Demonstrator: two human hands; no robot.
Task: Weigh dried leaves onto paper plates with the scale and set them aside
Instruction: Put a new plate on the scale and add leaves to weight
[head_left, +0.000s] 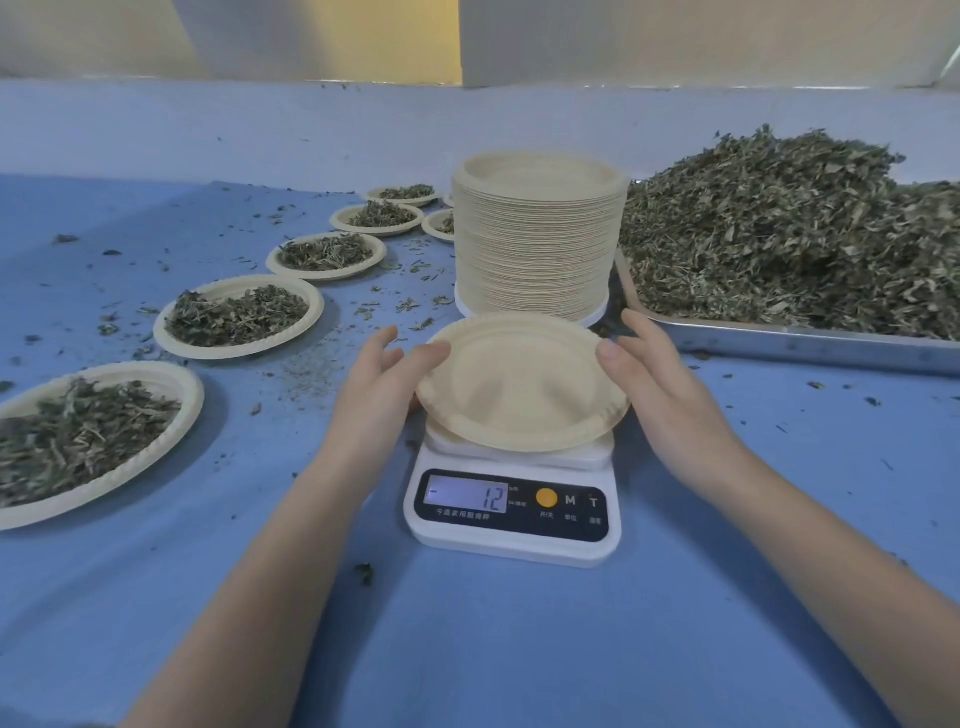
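Note:
An empty paper plate (519, 384) sits slightly tilted over the platform of a white kitchen scale (511, 525), whose display reads 12 with a dash before it. My left hand (382, 376) holds the plate's left rim, thumb on top. My right hand (657, 384) holds the right rim the same way. A big heap of dried leaves (779, 234) fills a metal tray (810, 343) at the right. A tall stack of paper plates (537, 244) stands just behind the scale.
Several plates filled with leaves curve along the left, the nearest (93, 436) at the left edge, another (239, 317) behind it, more (327, 254) farther back. Leaf crumbs litter the blue tablecloth (519, 649). A pale wall closes the back.

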